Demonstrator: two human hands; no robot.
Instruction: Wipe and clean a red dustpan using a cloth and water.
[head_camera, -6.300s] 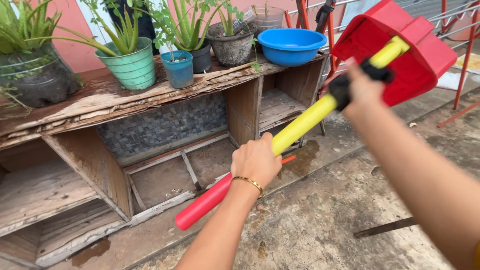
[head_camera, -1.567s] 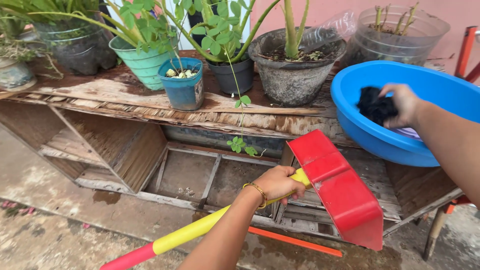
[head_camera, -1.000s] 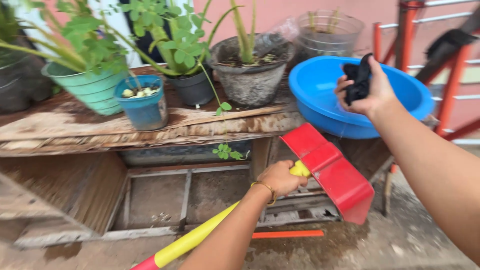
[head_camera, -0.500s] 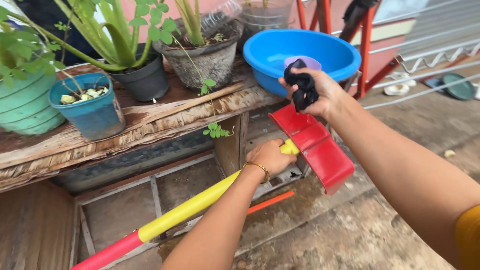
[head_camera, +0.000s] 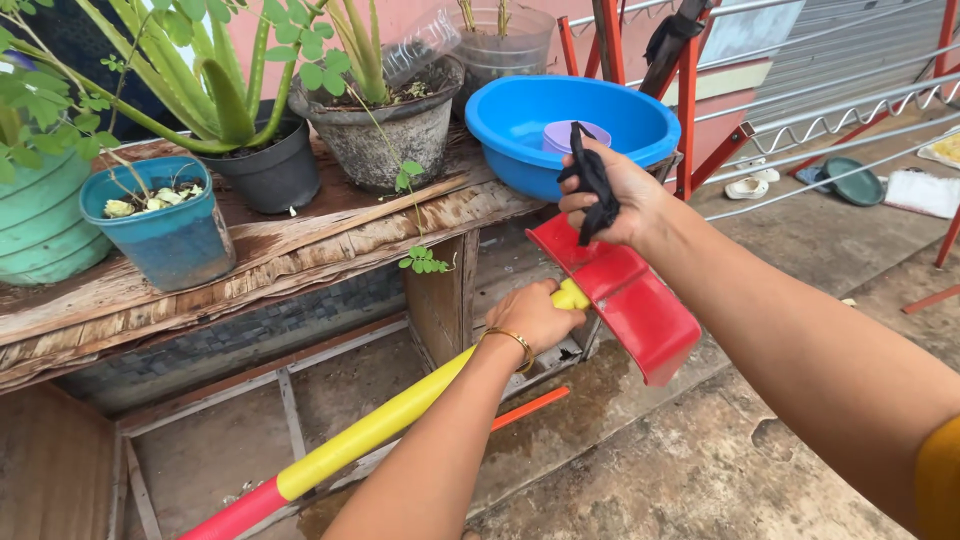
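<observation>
My left hand (head_camera: 532, 314), with a gold bangle on the wrist, grips the yellow part of a long yellow and red handle (head_camera: 370, 435) just below its red plastic scoop head (head_camera: 625, 300). My right hand (head_camera: 618, 193) is closed around a wet black cloth (head_camera: 590, 180) and holds it right above the top edge of the red head. Behind it, a blue basin (head_camera: 520, 130) with a lilac cup (head_camera: 562, 135) inside sits on the right end of the worn wooden shelf (head_camera: 290, 245).
Potted plants line the shelf: a grey pot (head_camera: 380, 130), a black pot (head_camera: 265, 170), a small blue pot (head_camera: 160, 235), a green pot (head_camera: 35, 215). An orange stick (head_camera: 530, 408) lies on wet concrete. A red metal rack (head_camera: 700, 90) stands to the right.
My right hand lifted the black cloth out of the blue basin and brought it down to the red head. My left hand kept its grip on the handle.
</observation>
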